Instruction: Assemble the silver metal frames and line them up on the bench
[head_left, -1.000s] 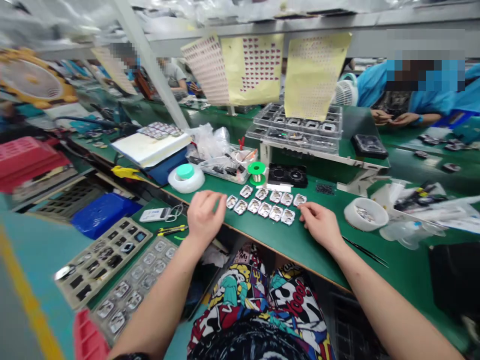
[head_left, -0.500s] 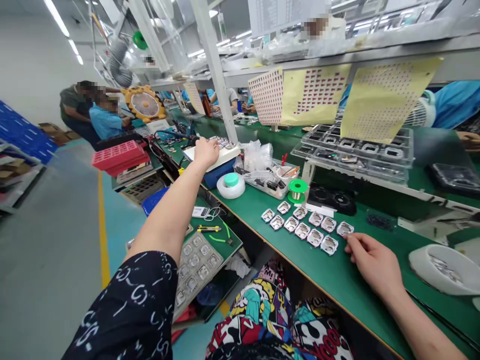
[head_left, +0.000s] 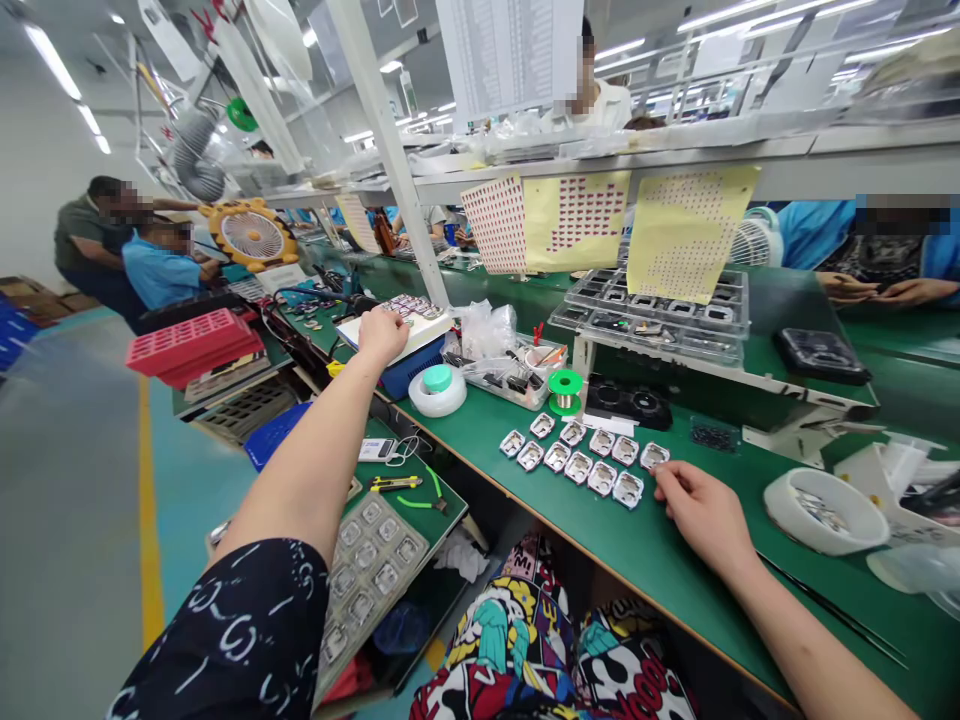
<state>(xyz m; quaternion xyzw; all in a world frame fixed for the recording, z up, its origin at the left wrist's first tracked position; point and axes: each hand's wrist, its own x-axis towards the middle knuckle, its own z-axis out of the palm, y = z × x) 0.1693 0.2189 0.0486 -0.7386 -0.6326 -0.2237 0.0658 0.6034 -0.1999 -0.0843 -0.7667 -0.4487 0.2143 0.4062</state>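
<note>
My left hand (head_left: 384,336) is stretched far forward to a white-topped blue box (head_left: 415,368), its fingers curled at the near edge of several small metal cases (head_left: 412,307) lying on top. What those fingers hold, if anything, is hidden. On the green bench my right hand (head_left: 705,512) has thumb and forefinger closed at the edge of a square silver metal case (head_left: 655,457). This case sits at the right end of two rows of similar square metal cases (head_left: 578,467), open in the middle.
A green solder spool (head_left: 565,390), a white tape roll (head_left: 437,392) and a parts tray (head_left: 517,380) stand behind the rows. To the right are a white bowl (head_left: 825,512) and tweezers (head_left: 840,615). Lower left lies a grey tray (head_left: 375,565). Co-workers sit across the bench.
The view has turned to the right, so the bench appears further left. My left hand's fingers sit slightly lower over the white top. My right hand stays at the same metal case.
</note>
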